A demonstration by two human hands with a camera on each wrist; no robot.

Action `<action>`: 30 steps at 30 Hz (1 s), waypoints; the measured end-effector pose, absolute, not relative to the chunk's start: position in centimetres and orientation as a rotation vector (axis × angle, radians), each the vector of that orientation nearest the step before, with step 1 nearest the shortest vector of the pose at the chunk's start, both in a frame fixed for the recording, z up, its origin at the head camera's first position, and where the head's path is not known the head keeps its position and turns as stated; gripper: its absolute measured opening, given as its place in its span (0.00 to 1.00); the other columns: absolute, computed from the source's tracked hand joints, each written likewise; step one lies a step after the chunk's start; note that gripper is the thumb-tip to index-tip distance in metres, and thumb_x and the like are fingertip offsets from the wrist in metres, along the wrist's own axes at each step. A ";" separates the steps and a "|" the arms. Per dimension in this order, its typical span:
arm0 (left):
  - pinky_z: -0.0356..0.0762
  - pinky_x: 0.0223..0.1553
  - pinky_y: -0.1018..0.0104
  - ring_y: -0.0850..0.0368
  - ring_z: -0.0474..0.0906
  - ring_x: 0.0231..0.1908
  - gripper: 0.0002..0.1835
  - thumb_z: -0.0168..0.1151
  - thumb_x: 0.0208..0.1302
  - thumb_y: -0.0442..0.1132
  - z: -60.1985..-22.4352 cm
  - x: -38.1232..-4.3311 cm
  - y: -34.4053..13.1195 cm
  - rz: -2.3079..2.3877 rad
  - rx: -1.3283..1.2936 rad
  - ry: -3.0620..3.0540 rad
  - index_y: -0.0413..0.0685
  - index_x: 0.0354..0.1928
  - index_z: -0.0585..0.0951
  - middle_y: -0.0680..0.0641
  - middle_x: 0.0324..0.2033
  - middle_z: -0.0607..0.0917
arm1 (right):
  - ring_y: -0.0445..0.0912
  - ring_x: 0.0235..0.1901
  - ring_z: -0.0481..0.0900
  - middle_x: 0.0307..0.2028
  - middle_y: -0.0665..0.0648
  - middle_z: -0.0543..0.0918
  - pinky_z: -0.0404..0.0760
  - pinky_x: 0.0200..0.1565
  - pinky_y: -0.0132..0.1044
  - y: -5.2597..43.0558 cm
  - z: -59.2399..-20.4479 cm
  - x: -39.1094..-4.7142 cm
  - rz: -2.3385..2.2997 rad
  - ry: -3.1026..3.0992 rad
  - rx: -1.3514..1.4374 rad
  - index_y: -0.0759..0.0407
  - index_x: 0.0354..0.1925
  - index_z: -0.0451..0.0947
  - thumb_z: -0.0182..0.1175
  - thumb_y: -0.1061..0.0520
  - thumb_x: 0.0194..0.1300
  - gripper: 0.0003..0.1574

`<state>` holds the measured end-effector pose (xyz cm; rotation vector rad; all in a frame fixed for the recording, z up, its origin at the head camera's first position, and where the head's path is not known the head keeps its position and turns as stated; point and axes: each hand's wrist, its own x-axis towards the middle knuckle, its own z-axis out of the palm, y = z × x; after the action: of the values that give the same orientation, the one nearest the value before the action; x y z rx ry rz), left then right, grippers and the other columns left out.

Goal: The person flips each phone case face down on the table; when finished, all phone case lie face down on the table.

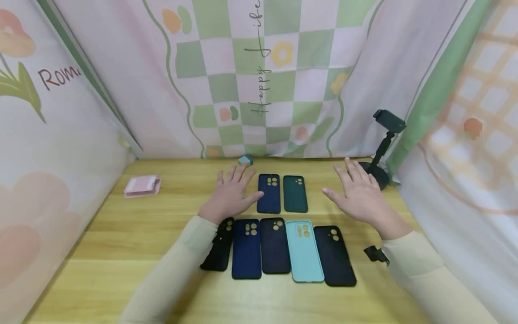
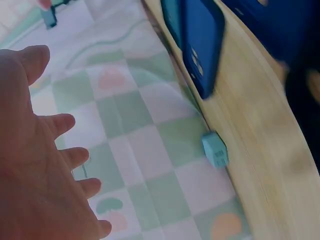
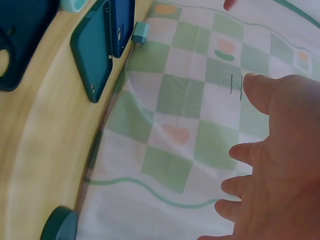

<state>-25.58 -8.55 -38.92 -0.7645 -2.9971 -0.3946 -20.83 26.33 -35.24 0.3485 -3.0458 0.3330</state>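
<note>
My left hand (image 1: 231,192) is held above the table with fingers spread and nothing in it, just left of a blue phone case (image 1: 269,194). Beside that case lies a dark green phone case (image 1: 295,194). My right hand (image 1: 361,192), also spread and holding nothing, hovers to the right, near a black stand. Closer to me runs a row of cases: a black one (image 1: 220,247) partly hidden by the left sleeve, a blue one (image 1: 247,249), a dark navy one (image 1: 276,246), a light turquoise one (image 1: 305,252) and another black one (image 1: 335,256).
A pink object (image 1: 142,186) lies at the table's left. A small teal block (image 1: 245,160) sits at the back edge by the patterned curtain (image 1: 279,90). The black stand (image 1: 378,173) rises at the back right. Curtains close off both sides.
</note>
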 end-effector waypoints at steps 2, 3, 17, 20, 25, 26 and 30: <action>0.27 0.67 0.34 0.45 0.35 0.75 0.43 0.36 0.68 0.73 -38.7 -25.6 -7.8 -0.463 -0.807 -3.000 0.62 0.78 0.47 0.49 0.77 0.41 | 0.65 0.73 0.30 0.76 0.68 0.33 0.37 0.62 0.73 26.9 -35.4 -20.5 0.363 -3.058 0.333 0.58 0.78 0.40 0.38 0.25 0.70 0.56; 0.28 0.67 0.34 0.45 0.38 0.75 0.42 0.37 0.69 0.72 -38.7 -25.5 -7.5 -0.488 -0.829 -3.000 0.62 0.78 0.48 0.49 0.77 0.43 | 0.65 0.73 0.30 0.76 0.69 0.34 0.38 0.62 0.73 27.1 -35.5 -20.4 0.376 -3.061 0.329 0.58 0.78 0.40 0.39 0.25 0.70 0.56; 0.74 0.53 0.61 0.59 0.79 0.49 0.25 0.55 0.72 0.53 -40.3 -25.2 -2.2 -0.948 -1.357 -2.986 0.49 0.64 0.74 0.48 0.53 0.82 | 0.76 0.68 0.44 0.71 0.78 0.47 0.47 0.61 0.73 29.7 -37.9 -18.0 0.609 -3.107 0.379 0.68 0.76 0.45 0.48 0.32 0.72 0.54; 0.76 0.49 0.66 0.61 0.79 0.47 0.23 0.58 0.71 0.50 -40.6 -25.4 -1.4 -1.000 -1.376 -3.014 0.47 0.63 0.75 0.46 0.53 0.82 | 0.76 0.67 0.46 0.70 0.78 0.51 0.48 0.61 0.72 29.9 -38.5 -17.7 0.689 -3.104 0.393 0.70 0.74 0.47 0.50 0.35 0.72 0.53; 0.78 0.38 0.68 0.57 0.84 0.35 0.23 0.60 0.70 0.46 -41.2 -25.5 -0.4 -1.079 -1.334 -3.147 0.46 0.63 0.75 0.45 0.52 0.81 | 0.73 0.67 0.51 0.69 0.77 0.56 0.53 0.61 0.70 30.8 -39.6 -16.7 0.798 -3.095 0.414 0.71 0.73 0.50 0.54 0.37 0.72 0.51; 0.78 0.36 0.69 0.56 0.84 0.33 0.23 0.61 0.70 0.46 -41.3 -25.5 -0.2 -1.087 -1.323 -3.177 0.46 0.63 0.74 0.46 0.52 0.81 | 0.73 0.67 0.52 0.69 0.77 0.56 0.54 0.60 0.70 31.1 -39.9 -16.4 0.824 -3.095 0.410 0.72 0.72 0.51 0.54 0.38 0.72 0.51; 0.78 0.33 0.69 0.57 0.83 0.33 0.25 0.62 0.69 0.48 -41.6 -25.5 0.1 -1.045 -1.312 -3.241 0.47 0.64 0.74 0.49 0.48 0.82 | 0.74 0.65 0.55 0.67 0.78 0.59 0.58 0.58 0.71 32.4 -40.9 -14.9 0.947 -3.098 0.359 0.73 0.71 0.53 0.55 0.39 0.71 0.49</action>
<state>-25.52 0.08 -41.55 -1.3123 -3.2411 -1.0447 -14.89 32.45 -40.88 0.3587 -3.0977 0.9469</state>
